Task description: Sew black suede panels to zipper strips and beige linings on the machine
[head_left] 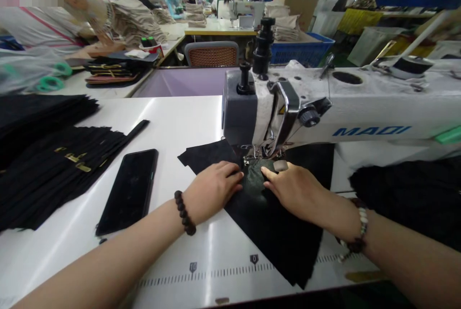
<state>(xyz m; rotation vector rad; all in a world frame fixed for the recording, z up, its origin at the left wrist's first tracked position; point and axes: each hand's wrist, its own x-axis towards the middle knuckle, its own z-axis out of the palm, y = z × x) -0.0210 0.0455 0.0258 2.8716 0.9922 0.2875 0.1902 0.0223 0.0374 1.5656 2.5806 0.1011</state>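
Note:
Under the needle area of a white sewing machine (pixel 264 153) lies a piece of black fabric (pixel 281 232), its lower corner reaching to the table's front edge. A shinier dark green-black patch (pixel 255 179) shows on it, between my hands. My left hand (pixel 215 188) rests on the fabric just left of the presser foot, fingers lightly bent and pressing down. From the right, my right hand (pixel 293 189) presses fingertips onto the patch's edge. One of its fingers wears a wide greyish band (pixel 281 165). Neither hand visibly pinches the cloth; the undersides of the fingers are hidden.
A black phone (pixel 127 191) lies left of my left arm, beside stacked black pieces (pixel 68 170) with gold hardware. More black fabric (pixel 410 198) sits at the right. Behind the table stand a chair (pixel 212 53) and a blue crate (pixel 300 50). Other people sit farther back.

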